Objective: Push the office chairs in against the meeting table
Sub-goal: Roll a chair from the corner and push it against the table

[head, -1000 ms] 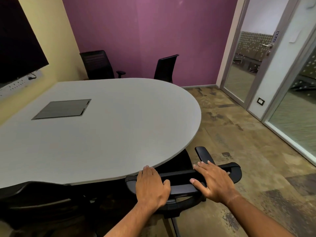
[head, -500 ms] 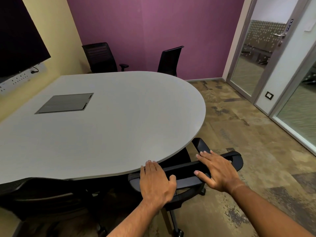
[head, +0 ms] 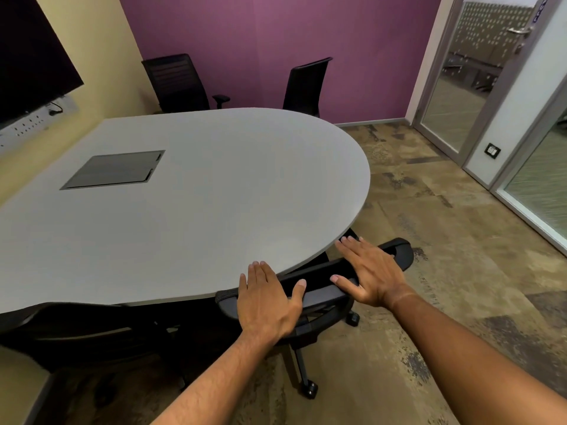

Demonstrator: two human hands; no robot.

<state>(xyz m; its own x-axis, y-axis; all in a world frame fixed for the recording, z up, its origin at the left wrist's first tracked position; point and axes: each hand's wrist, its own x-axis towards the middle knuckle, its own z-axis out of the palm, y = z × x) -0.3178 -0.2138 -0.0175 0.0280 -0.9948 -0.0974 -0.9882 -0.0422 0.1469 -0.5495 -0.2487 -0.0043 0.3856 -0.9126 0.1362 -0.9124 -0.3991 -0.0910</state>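
Note:
A grey meeting table (head: 196,210) with a rounded right end fills the middle. A black office chair (head: 322,289) stands at its near edge, its backrest top touching the table rim and its seat hidden under the top. My left hand (head: 267,302) lies flat on the left part of the backrest top, fingers spread. My right hand (head: 368,271) rests flat on the right part, fingertips at the table edge. Neither hand curls around the chair. A second black chair (head: 76,329) sits tucked under the table at the near left.
Two more black chairs (head: 178,84) (head: 306,84) stand beyond the table by the purple wall. A floor box lid (head: 113,170) is set in the tabletop. A dark screen (head: 27,62) hangs on the left wall. Glass doors (head: 454,78) are at the right; carpet lies between.
The chair has rolled forward under the table, its backrest now at the table rim. Both hands moved forward with it, and my view shifted closer and to the left.

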